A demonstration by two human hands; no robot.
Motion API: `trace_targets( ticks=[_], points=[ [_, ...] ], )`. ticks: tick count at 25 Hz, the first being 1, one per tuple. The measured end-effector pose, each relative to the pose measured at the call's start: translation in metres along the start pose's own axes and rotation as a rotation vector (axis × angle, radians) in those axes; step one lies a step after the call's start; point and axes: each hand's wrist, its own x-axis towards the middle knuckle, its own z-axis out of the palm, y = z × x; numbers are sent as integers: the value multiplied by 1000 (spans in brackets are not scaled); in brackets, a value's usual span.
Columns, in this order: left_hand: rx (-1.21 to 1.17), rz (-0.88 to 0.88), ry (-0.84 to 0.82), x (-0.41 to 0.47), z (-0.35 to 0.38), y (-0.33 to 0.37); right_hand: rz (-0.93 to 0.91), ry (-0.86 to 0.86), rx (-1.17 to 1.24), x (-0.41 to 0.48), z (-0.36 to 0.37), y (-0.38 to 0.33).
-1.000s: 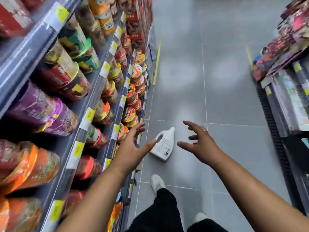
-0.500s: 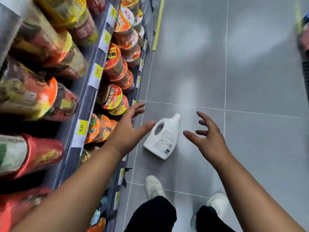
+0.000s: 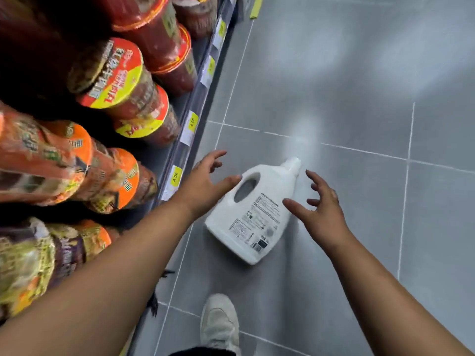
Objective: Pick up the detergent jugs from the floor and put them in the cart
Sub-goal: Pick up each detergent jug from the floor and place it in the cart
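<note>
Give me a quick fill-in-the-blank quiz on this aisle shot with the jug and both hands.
The white detergent jug lies on its ____ on the grey floor.
The left hand and the right hand are both ____, holding nothing.
The noodle cups are shelved on the person's ____.
Answers: side, open, left.

Single head-worn view (wide-angle), facing steeply down onto aisle floor (image 3: 334,86), shelf front (image 3: 191,129) close at left, detergent jug (image 3: 257,209) near, centre frame, wearer's shoe (image 3: 218,322) at bottom edge.
</note>
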Motion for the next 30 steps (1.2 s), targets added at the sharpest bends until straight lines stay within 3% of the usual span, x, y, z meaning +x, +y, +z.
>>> trace_targets(
  ticks=[6,11,16,30],
  points=[
    [152,-53,-54,56,39,-93,33,4,58,57,60,98],
    [300,-68,-245,77,65,-120,22,-53,32,69,81,124],
    [312,-85,-313,72,67,-135,34,15,113,62,95,135],
    [-5,-17,-215,67,76,-117,-10,144,259,72,86,115]
  ],
)
